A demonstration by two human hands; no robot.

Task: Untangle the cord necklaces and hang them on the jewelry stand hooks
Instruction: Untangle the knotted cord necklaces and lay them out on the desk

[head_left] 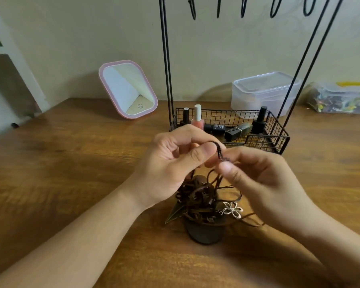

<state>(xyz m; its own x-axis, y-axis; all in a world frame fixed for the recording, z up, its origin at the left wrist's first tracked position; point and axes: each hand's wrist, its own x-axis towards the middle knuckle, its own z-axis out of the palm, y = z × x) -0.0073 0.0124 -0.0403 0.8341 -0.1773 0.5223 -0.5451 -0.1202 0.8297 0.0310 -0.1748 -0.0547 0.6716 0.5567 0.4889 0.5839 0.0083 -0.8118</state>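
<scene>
Head view. Left hand (175, 161) and right hand (256, 177) meet above the near middle of the wooden table (71, 163). Each pinches one end of a short arc of dark cord (218, 151), thumb against fingers. The rest of the cord necklaces (197, 200) hang just below in a brown tangle over a small dark dish (204, 233). A wire flower pendant (233, 208) shows on its right, a leaf-shaped pendant (175, 213) on its left.

Jewelry stand (279, 140) just beyond the hands; its hooks (243, 7) at the top edge are bare. Nail polish bottles (197, 119) sit in its wire basket.

Handling, judged: cords light, limp, flat and leathery, likely grippy rather than slick. They will snag on each other, so tugging tightens knots. Pendants add small weight and catch points. Best to hold a free loop near the clasp end and feed it out slowly.

Far left, pink-framed mirror (128, 89). Far right, clear lidded box (264, 90).
</scene>
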